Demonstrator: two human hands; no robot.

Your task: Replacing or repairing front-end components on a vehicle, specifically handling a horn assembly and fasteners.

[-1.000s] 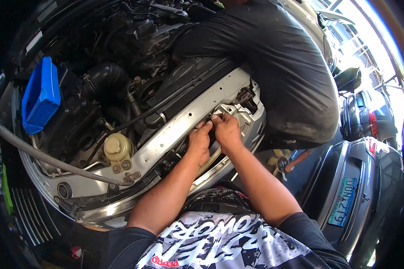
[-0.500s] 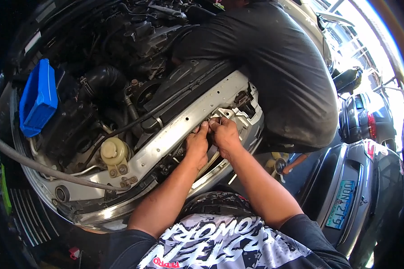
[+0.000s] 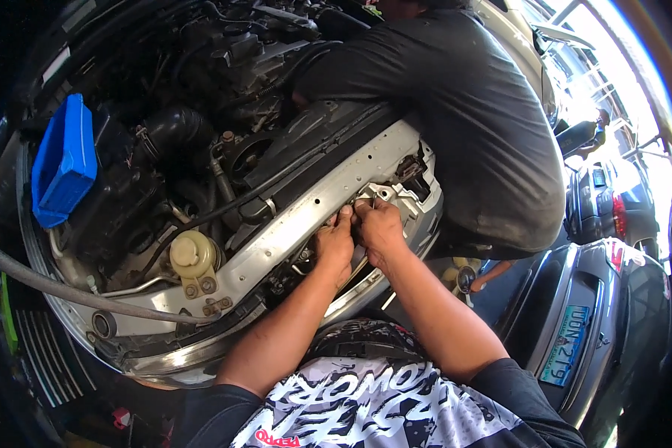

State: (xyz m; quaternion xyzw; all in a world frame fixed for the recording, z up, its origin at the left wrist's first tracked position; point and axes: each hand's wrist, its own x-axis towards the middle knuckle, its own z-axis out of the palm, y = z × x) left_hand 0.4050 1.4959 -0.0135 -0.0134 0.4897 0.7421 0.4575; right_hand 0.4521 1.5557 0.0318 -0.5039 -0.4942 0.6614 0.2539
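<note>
Both my hands are together at the front edge of a car's open engine bay, just below the silver crossmember [image 3: 299, 213]. My left hand [image 3: 335, 243] has its thumb and fingers pinched, the fingertips turned down behind the metal. Close beside it, my right hand [image 3: 381, 226] is closed too, its thumb and index finger pressed together near a silver bracket [image 3: 399, 200]. What the fingers grip is too small and hidden to make out. Dark parts and wiring [image 3: 295, 269] lie in the gap under my left hand.
A person in a dark shirt [image 3: 478, 127] leans into the bay at right. A blue rectangular filter-like frame [image 3: 65, 160] stands at left, near a pale reservoir cap [image 3: 192, 252]. A grey hose [image 3: 89, 295] crosses the front left corner. A dark parked car [image 3: 575, 321] stands behind at right.
My hands stay at nearly the same spot, with slight finger movement. The view has shifted a little, and the person in the dark shirt has barely moved.
</note>
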